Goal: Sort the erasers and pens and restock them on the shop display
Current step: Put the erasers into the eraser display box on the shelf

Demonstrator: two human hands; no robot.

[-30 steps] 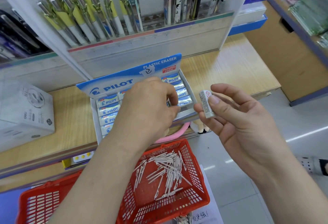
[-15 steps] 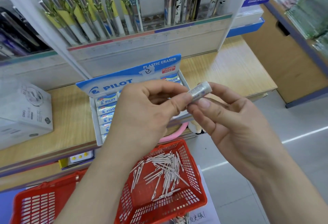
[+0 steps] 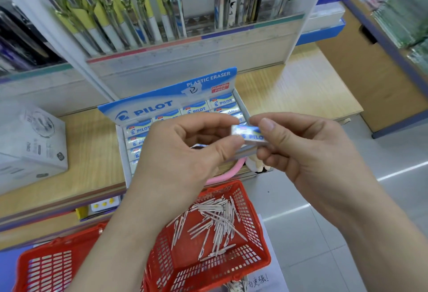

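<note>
Both hands meet at the centre of the view. The left hand (image 3: 185, 152) pinches one end of a wrapped eraser (image 3: 249, 133) between thumb and forefinger, and the right hand (image 3: 308, 152) grips the other end with thumb on top and fingers curled beneath. The eraser is held in the air, lying roughly level, above the front edge of the open eraser box (image 3: 162, 104). The box sits on the wooden surface (image 3: 289, 92) and holds rows of matching erasers. At 12 o'clock from the box stands a display rack (image 3: 185, 60) with upright pens (image 3: 111, 20). At 6 o'clock, below the hands, a red basket (image 3: 231, 266) holds a loose heap of white pens (image 3: 215, 220). At 9 o'clock a white carton (image 3: 32, 143) rests on the surface.
</note>
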